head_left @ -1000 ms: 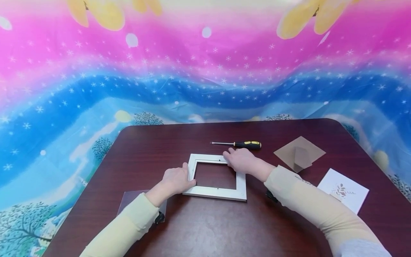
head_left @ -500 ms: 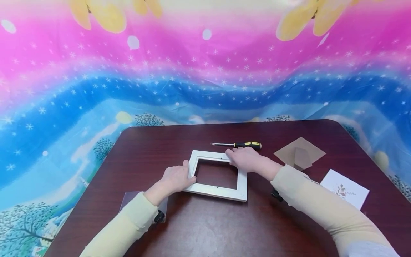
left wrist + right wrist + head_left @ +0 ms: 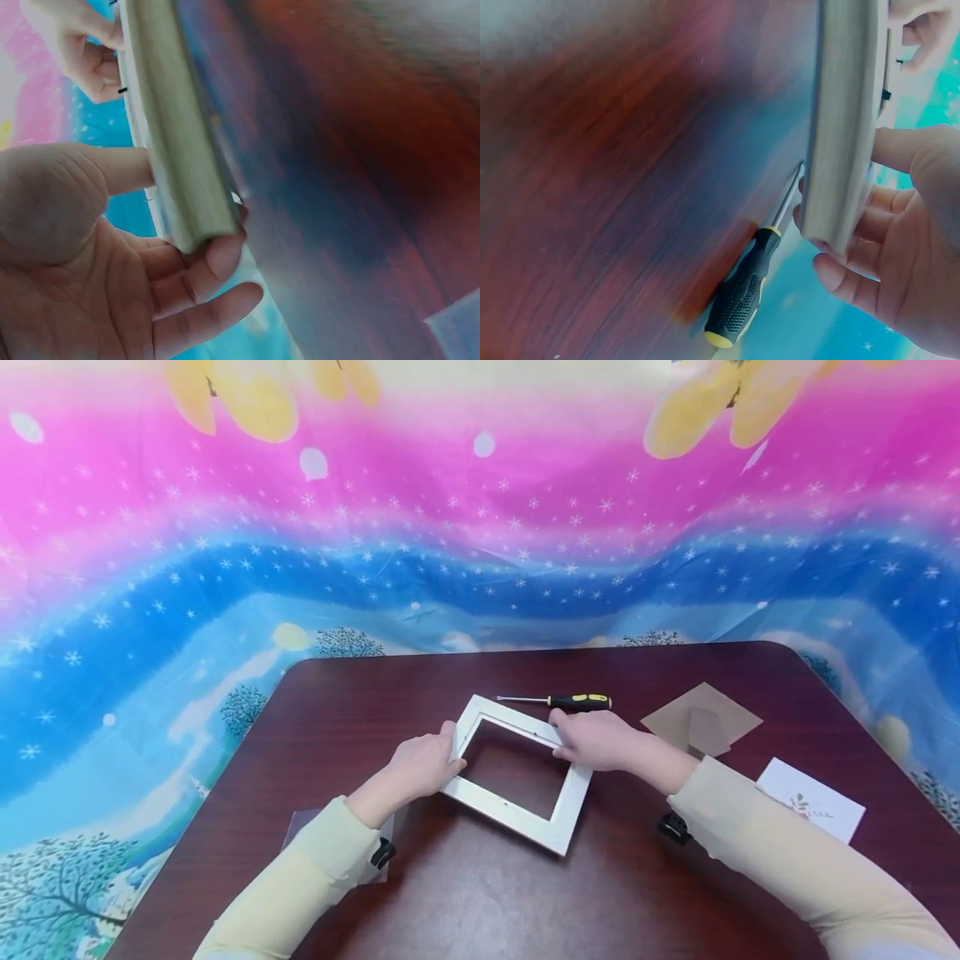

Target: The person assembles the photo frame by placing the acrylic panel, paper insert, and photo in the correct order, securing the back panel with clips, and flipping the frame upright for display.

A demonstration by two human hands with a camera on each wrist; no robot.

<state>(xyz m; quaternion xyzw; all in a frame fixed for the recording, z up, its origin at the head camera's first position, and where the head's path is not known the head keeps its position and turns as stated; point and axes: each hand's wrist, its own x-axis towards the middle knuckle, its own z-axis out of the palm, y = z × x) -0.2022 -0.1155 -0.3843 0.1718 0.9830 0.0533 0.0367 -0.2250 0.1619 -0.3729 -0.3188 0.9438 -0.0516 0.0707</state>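
While you look down through the head camera, your left hand (image 3: 420,766) grips the left side of the white picture frame (image 3: 517,772) and your right hand (image 3: 596,739) grips its far right side; the fingers of both curl round the moulding. Frame sits mid-desk (image 3: 487,893), turned askew, far edge seemingly lifted, though you cannot tell how far. Screwdriver (image 3: 570,702) lies just behind the frame, tip partly hidden by the frame corner. Brown backing board (image 3: 701,720) to the right, well apart. White printed card (image 3: 810,810) half hidden behind your right sleeve. Clear sheet (image 3: 315,831) mostly covered by your left sleeve, edges faint.

Left wrist view: thumb on one face of the frame (image 3: 180,150), fingers (image 3: 217,262) wrapped under the other. Frame seen edge-on, blurred; desk (image 3: 360,150) a smear of red-brown. Your other hand (image 3: 82,52) cut off at the top corner.

Right wrist view: frame (image 3: 844,112) edge-on again, fingers (image 3: 847,274) curled beneath it, thumb above. Screwdriver (image 3: 742,292) beside the fingertips, shaft partly hidden behind the frame. Your left hand (image 3: 922,30) only a sliver at top right.
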